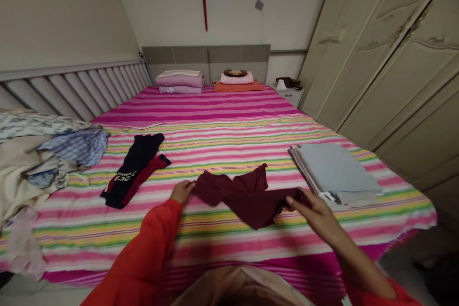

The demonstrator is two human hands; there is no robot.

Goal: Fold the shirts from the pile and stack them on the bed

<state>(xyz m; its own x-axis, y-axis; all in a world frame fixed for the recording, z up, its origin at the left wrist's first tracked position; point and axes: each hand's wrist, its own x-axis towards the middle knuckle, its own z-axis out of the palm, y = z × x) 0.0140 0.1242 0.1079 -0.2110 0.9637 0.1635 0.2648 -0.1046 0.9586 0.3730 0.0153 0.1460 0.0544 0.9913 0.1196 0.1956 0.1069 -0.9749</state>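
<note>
A maroon garment lies partly spread on the striped bed sheet in front of me, its middle creased and its near part folding downward. My left hand, in a red sleeve, pinches its left end close to the sheet. At the other end, my right hand grips a corner, with the thumb on top and the fingers mostly hidden beneath the cloth. What kind of garment it is cannot be made out.
A folded black and dark-red garment lies to the left. Beyond it is a loose heap of clothes. A flat stack of grey folded clothes sits right. Folded bedding rests by the headboard; wardrobes line the right side.
</note>
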